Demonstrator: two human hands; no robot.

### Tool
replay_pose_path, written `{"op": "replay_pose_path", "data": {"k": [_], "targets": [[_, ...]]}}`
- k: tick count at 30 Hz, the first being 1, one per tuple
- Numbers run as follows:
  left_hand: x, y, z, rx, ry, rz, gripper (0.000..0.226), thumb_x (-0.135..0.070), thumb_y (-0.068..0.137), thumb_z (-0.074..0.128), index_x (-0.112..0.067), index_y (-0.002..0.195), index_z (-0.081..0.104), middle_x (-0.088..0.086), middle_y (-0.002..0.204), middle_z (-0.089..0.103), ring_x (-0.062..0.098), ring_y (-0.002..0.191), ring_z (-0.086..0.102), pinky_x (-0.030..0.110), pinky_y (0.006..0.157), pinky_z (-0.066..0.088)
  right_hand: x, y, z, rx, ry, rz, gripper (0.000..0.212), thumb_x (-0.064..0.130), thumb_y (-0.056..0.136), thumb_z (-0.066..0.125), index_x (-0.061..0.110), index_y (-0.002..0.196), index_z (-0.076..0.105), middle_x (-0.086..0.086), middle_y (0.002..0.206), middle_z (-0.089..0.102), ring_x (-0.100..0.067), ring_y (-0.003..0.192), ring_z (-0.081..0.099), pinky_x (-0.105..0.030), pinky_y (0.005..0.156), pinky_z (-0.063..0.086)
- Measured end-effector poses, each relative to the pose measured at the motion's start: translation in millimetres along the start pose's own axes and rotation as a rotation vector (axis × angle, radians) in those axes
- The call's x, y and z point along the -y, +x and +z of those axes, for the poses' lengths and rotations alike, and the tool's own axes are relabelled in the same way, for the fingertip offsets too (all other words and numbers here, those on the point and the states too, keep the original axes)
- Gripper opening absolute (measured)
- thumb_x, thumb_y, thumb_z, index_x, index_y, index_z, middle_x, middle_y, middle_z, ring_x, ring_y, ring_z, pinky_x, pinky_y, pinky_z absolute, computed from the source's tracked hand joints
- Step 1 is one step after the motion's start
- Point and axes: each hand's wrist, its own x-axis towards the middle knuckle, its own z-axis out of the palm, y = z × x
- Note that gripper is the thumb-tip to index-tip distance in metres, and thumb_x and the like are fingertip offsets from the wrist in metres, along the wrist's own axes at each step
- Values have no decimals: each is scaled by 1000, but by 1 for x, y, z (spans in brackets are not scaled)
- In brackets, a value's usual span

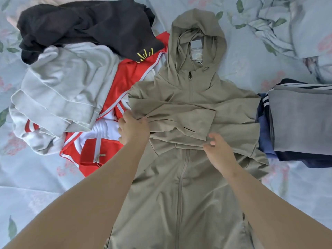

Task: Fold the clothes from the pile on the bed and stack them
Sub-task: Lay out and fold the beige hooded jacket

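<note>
Khaki hooded jacket (190, 177) lies front-up mid-bed (242, 56), sleeves crossed over chest; L hand (133, 130) grips its left fold w/ curled fingers, R hand (218, 151) at a cuff, grip unclear; unfolded pile (75, 83) crowds its left edge, folded stack (298, 119) abuts right.

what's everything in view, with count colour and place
khaki hooded jacket: one, khaki, bed centre, sleeves folded across chest
black garment: one, black, pile top
grey sweatshirt: one, light grey, pile left
red jacket: one, red and white, pile bottom
folded stack: one, grey over navy, right edge
bed sheet: one, pale blue floral, underneath
left hand: one, grips khaki jacket's left fold
right hand: one, at sleeve cuff
</note>
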Motion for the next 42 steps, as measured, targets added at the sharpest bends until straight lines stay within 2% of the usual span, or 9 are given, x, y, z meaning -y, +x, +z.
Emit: {"op": "replay_pose_path", "data": {"k": [3,7,16,19,21,26,30,35,42], "targets": [[8,13,14,124,-7,-19,68,-34,89,60,-10,142,25,13,138,41,35,125,42,45,104,34,-3,8,8,-7,3,-4,39,14,91,48,16,130,45,-3,110,53,-19,93,51,-25,74,33],[8,35,7,106,67,189,24,-15,91,56,-5,112,63,14,111,65,31,107,58,27,81,39,-5,21,15,-8,-12,-19,38,16,91,49,17,129,45,-2,110,52,-21,97,52,-28,75,34],[18,45,5,273,109,180,13,-11,85,49,-17,93,58,10,95,64,28,86,55,29,70,44,6,32,17,-213,-453,-204,51,32,92,49,35,141,33,-6,144,34,-34,123,39,-42,100,34],[14,36,11,-36,286,289,28,-18,89,40,-15,107,62,9,122,56,33,112,47,41,93,37,0,37,17,29,-743,-120,52,47,95,37,46,144,21,4,158,13,-28,139,20,-43,110,21],[4,27,17,-164,311,592,39,-26,85,38,-16,115,61,9,132,51,34,121,44,44,97,34,0,40,14,-11,-803,-96,48,44,95,36,45,143,27,3,155,23,-27,135,26,-41,106,24],[-20,44,56,161,809,1014,54,-47,93,23,-34,143,36,3,156,22,29,146,12,55,114,9,31,66,6,-258,-570,-249,33,26,91,48,26,123,58,-1,127,53,-27,114,43,-35,94,32],[-55,84,73,-52,628,1050,48,-35,86,33,-22,122,62,11,135,54,35,133,42,62,105,27,62,115,-6,-344,-407,-310,32,19,92,48,20,122,60,-8,122,57,-31,112,46,-37,92,36],[-93,150,98,45,778,802,62,-59,94,24,-35,150,14,1,160,8,27,147,-2,58,113,0,105,188,-13,-400,-259,-378,33,14,90,47,18,121,59,-11,119,58,-31,112,47,-37,94,38],[-62,179,133,-254,606,969,52,-49,85,40,-24,129,52,9,138,52,35,132,42,61,105,23,152,282,-27,-512,-214,-422,41,10,89,48,18,129,52,-8,134,44,-27,118,46,-35,96,39]]}}
